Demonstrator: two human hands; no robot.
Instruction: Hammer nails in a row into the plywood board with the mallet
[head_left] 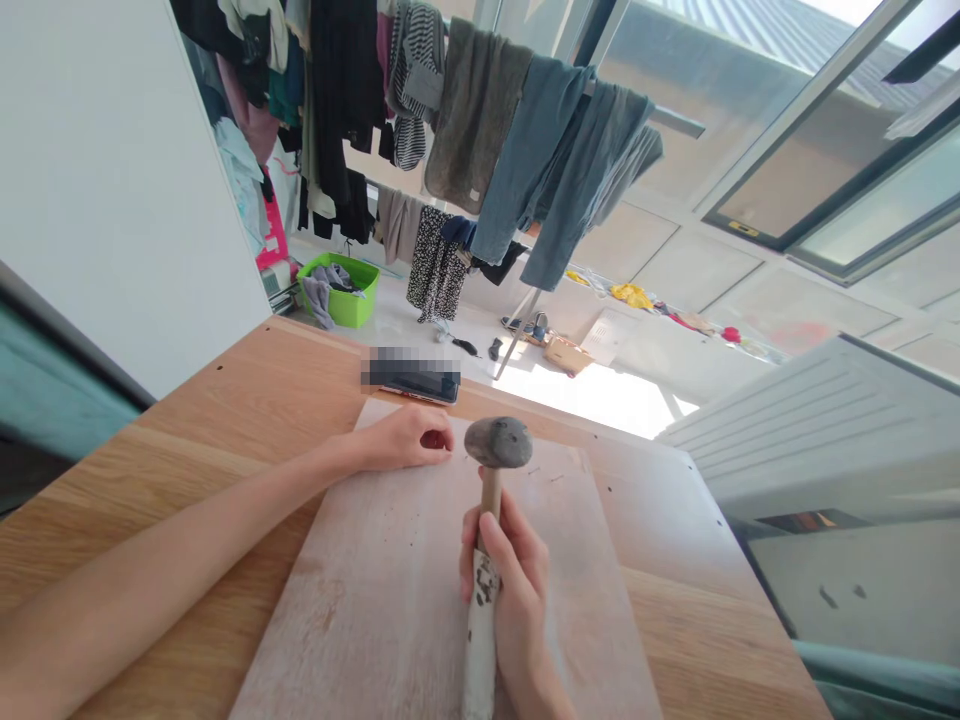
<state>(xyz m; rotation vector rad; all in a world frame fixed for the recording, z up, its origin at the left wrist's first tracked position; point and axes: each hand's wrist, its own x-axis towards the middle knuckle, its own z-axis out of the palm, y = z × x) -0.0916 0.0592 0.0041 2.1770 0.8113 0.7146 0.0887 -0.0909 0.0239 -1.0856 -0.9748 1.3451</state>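
My right hand (514, 585) is wrapped around the pale wooden handle of a hammer (496, 443), whose dark grey head hovers over the far part of a light wooden board (390, 600). My left hand (409, 438) rests on the board's far left corner, fingers curled in a pinch just left of the hammer head; whatever it pinches is too small to make out. A few small dark nails (555, 478) lie on the board to the right of the hammer head.
The board lies on a wooden table (187, 440). A phone (416, 383) lies at the table's far edge. Beyond, clothes hang on a drying rack (525, 150), a green basket (341, 290) sits on the floor, and a white panel (825, 430) stands right.
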